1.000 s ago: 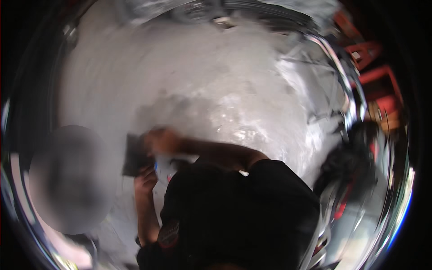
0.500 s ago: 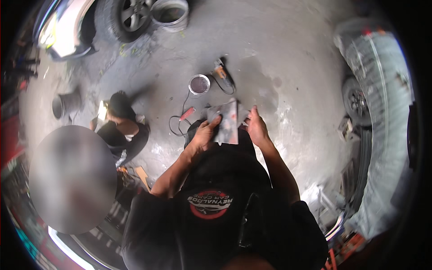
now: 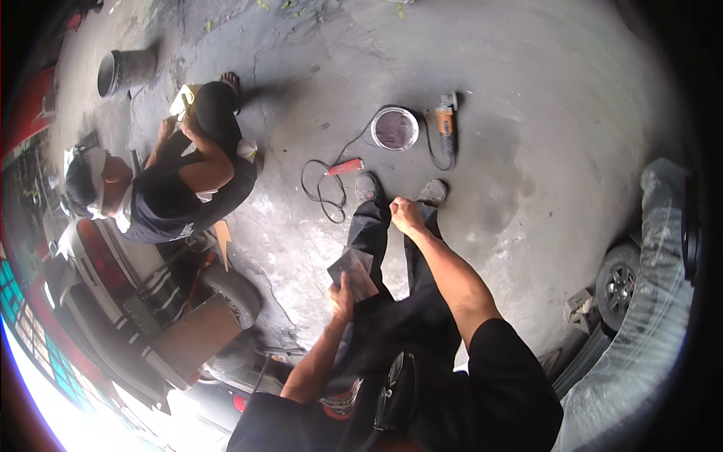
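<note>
The left hand (image 3: 343, 290) is clamped on a grey pad (image 3: 352, 273), thumb on top, held above the left thigh. The right hand (image 3: 407, 215) is closed on the trouser (image 3: 376, 226) cloth at the knee, well apart from the pad. The pad might slip from that 1-handed pinch and drop to the concrete floor (image 3: 527, 151). Past the shoes lie a red-handled tool (image 3: 344, 167) with its cable, a round tin (image 3: 395, 128) and an orange grinder (image 3: 447, 129); a cable underfoot could trip someone. Another person (image 3: 181, 173) crouches toward the floor's left edge.

**Grey workshop floor, bright at lower left**

You stand on a stained, cracked concrete floor (image 3: 527, 90). A dark bucket (image 3: 124, 71) sits at upper left, a wrapped car (image 3: 648, 301) at your right, and daylight glares in from lower left.
</note>
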Available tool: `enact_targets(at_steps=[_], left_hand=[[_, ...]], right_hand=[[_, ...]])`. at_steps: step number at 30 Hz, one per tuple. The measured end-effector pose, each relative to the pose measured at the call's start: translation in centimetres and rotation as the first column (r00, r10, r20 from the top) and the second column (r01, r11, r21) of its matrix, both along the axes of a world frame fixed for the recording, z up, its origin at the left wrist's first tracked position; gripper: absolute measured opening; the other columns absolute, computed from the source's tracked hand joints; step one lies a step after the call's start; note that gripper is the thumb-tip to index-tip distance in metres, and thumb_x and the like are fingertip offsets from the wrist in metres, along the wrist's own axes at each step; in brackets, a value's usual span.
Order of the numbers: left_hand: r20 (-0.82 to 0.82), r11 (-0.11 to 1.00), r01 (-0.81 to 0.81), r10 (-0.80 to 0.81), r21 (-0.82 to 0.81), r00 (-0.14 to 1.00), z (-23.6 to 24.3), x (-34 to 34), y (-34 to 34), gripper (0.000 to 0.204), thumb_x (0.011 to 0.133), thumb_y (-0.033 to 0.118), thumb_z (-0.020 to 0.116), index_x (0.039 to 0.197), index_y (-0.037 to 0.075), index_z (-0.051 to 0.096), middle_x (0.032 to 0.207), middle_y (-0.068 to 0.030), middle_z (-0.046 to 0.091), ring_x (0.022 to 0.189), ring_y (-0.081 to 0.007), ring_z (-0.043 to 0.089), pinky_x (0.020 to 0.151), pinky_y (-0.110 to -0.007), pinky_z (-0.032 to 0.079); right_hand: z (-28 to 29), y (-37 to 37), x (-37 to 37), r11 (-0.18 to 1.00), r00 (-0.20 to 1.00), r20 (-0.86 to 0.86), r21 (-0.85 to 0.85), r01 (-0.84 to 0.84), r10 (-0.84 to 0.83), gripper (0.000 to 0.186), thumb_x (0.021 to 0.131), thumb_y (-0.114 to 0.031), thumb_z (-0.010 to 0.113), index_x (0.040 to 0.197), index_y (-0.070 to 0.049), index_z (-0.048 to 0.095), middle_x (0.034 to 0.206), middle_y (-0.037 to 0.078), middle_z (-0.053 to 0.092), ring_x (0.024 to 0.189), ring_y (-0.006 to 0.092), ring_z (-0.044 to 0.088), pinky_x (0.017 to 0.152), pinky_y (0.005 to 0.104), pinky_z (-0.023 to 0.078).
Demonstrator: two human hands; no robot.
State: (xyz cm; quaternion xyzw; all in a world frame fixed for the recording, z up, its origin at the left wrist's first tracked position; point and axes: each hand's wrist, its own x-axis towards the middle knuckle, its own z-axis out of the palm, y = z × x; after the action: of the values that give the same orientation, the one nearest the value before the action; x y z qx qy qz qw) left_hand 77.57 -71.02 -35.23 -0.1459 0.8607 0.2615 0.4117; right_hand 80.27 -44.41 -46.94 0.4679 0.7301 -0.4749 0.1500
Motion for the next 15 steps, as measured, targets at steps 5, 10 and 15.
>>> enact_targets(at_steps=[5, 10, 15], left_hand=[[-0.227, 0.992, 0.006, -0.035, -0.129, 0.973, 2.7, 0.8, 3.5, 0.052, 0.091, 0.040, 0.050, 0.078, -0.010, 0.058, 0.060, -0.0176, 0.057, 0.057, -0.0173, 0.049, 0.053, -0.041, 0.039], [0.061, 0.983, -0.074, 0.085, -0.167, 0.994, 3.6, 3.0, -2.5, 0.053, 0.086, 0.007, 0.052, 0.136, 0.000, 0.036, 0.086, -0.0128, 0.045, 0.078, -0.0246, 0.043, 0.065, -0.040, 0.034], [-0.217, 0.948, -0.302, 0.275, -0.101, 0.937, 5.3, 1.1, 1.4, 0.027, 0.094, 0.021, 0.048, 0.099, -0.003, 0.060, 0.076, -0.0052, 0.060, 0.061, -0.0101, 0.050, 0.051, -0.025, 0.037]], right_hand=[[-8.3, -2.5, -4.6, 0.929, 0.923, -0.107, 0.077, -0.362, 0.369, 0.016, 0.085, -0.015, 0.051, 0.087, -0.003, 0.061, 0.087, 0.019, 0.061, 0.079, 0.0362, 0.061, 0.069, 0.0445, 0.050], [-16.2, -5.9, -10.4, 0.726, 0.729, -0.089, 0.232, -0.648, 0.679, 0.020, 0.083, -0.013, 0.047, 0.089, -0.001, 0.062, 0.093, 0.014, 0.059, 0.087, 0.0284, 0.059, 0.072, 0.0425, 0.049], [-24.6, -7.0, -13.8, 0.496, 0.585, 0.019, 0.510, -0.703, 0.811, 0.025, 0.082, -0.015, 0.050, 0.102, -0.004, 0.060, 0.103, 0.012, 0.055, 0.094, 0.0257, 0.055, 0.076, 0.0418, 0.046]])
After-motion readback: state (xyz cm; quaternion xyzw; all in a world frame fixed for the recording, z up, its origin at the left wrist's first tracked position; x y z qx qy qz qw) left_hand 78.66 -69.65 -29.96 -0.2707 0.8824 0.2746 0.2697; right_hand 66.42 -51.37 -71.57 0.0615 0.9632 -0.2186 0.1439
